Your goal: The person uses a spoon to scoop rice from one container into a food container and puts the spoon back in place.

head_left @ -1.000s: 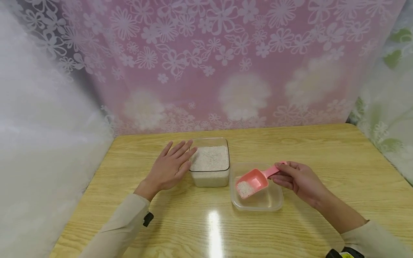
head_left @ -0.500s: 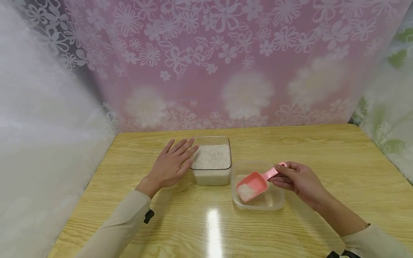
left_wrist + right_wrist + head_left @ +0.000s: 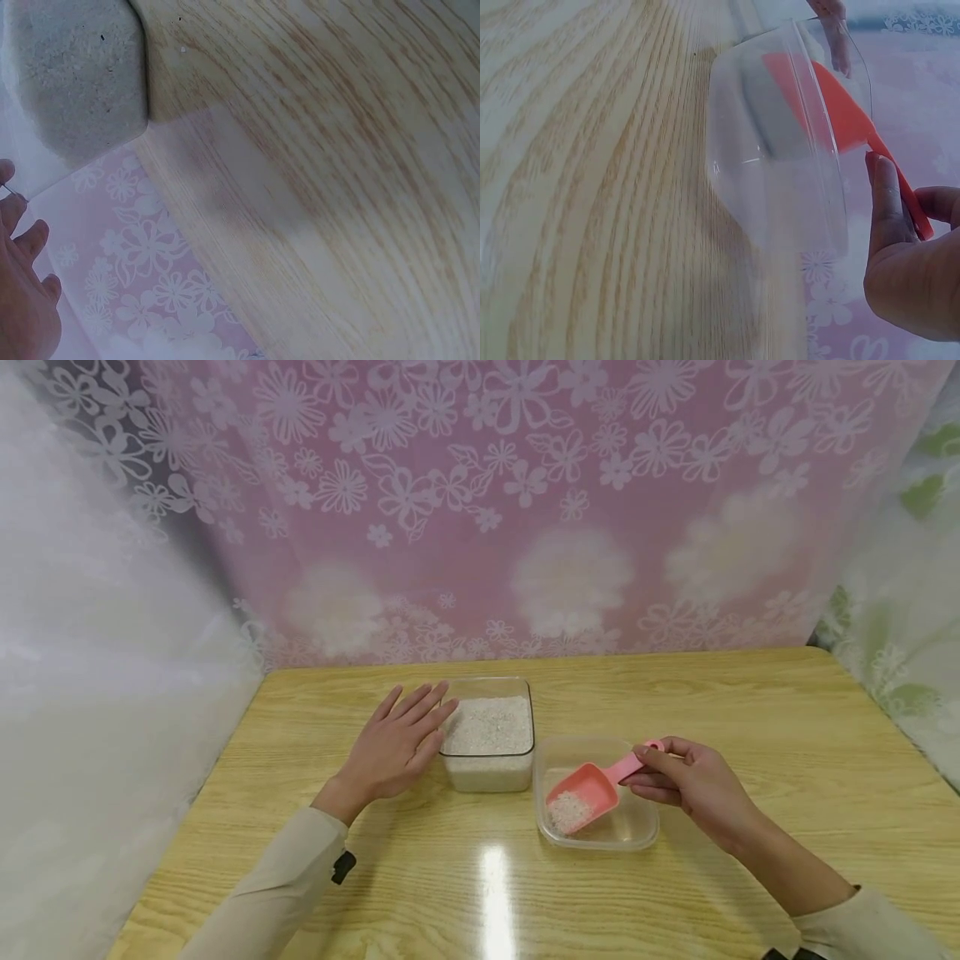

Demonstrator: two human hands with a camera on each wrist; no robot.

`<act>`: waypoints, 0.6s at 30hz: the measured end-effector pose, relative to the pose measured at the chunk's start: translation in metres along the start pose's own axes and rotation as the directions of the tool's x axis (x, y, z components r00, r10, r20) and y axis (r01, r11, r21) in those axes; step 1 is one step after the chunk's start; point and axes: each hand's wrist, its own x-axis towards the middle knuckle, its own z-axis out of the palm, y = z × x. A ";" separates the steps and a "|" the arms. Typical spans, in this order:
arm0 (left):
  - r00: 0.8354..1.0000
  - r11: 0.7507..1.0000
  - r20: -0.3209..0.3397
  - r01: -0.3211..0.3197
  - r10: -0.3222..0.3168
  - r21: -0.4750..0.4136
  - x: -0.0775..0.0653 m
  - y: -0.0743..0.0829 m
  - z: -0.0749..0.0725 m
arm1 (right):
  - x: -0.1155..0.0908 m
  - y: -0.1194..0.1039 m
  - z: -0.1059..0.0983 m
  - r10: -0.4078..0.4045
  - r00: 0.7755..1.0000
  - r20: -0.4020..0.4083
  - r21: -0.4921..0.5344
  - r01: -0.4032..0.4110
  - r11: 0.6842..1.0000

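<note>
In the head view my right hand [image 3: 697, 785] pinches the handle of a pink scoop [image 3: 603, 785] between thumb and fingers. White rice grains [image 3: 570, 810] lie toward the front of the scoop, which tips down into a clear plastic container [image 3: 637, 835]. The right wrist view has the scoop's bowl [image 3: 840, 112] partly inside that container's rim. My left hand [image 3: 390, 747] rests with straight, spread fingers against the left rim of a clear bin [image 3: 491, 777] holding much rice [image 3: 491, 727]. From the left wrist view, fingertips [image 3: 34, 240] show beside the bin.
Both containers stand side by side on a wood-grain table [image 3: 420, 877]. A pink floral curtain [image 3: 465, 568] hangs behind the table's back edge, with pale curtains [image 3: 112, 652] at the left and right. A few stray specks lie on the table near the bin.
My right hand has lowered the scoop slightly, and its front end now sits deeper in the clear plastic container. The left hand stays at the bin's rim.
</note>
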 end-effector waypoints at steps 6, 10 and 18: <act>1.000 1.000 -0.006 0.008 -0.008 -0.011 -0.001 0.000 0.001 | 0.000 -0.001 0.000 -0.006 1.000 -0.022 -0.044 0.005 0.999; 1.000 1.000 -0.008 0.011 -0.011 -0.016 -0.001 0.000 0.002 | -0.001 -0.003 0.000 -0.011 0.999 -0.036 -0.055 0.009 0.998; 1.000 1.000 -0.014 0.001 -0.002 -0.027 -0.001 0.000 0.003 | -0.002 -0.006 0.002 -0.067 0.996 -0.055 -0.176 0.056 0.983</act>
